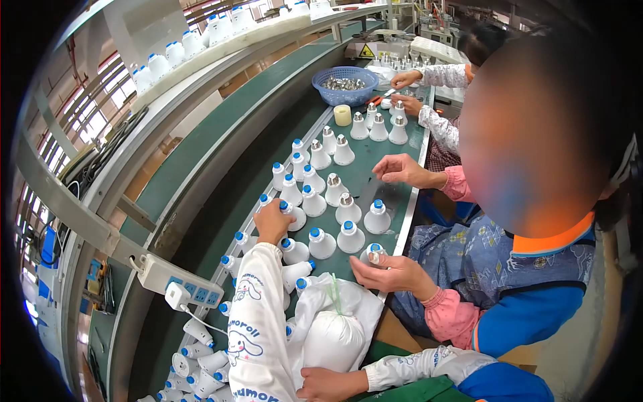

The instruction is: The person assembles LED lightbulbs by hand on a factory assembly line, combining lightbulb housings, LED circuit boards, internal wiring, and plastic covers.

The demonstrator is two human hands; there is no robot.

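Observation:
My left hand (272, 222) reaches over the green belt, its fingers closed around the blue cap of a white bulb housing (293, 218). Another blue-capped housing (265, 200) stands just beyond the fingertips. Near the bottom edge, my right hand (331, 384) lies against the lower side of a white plastic bag (333, 340) tied with green string; its fingers are too hidden to tell their grip. Several blue-capped housings (322, 244) stand beside my left hand, and metal-capped ones (348, 209) are farther right and back.
A co-worker's hand (395, 271) is at a blue-capped housing on the right; their other hand (402, 169) hovers above the belt. Farther back are another person's hands (406, 104) and a blue basket (345, 86) of metal parts. A power strip (177, 281) juts in at left.

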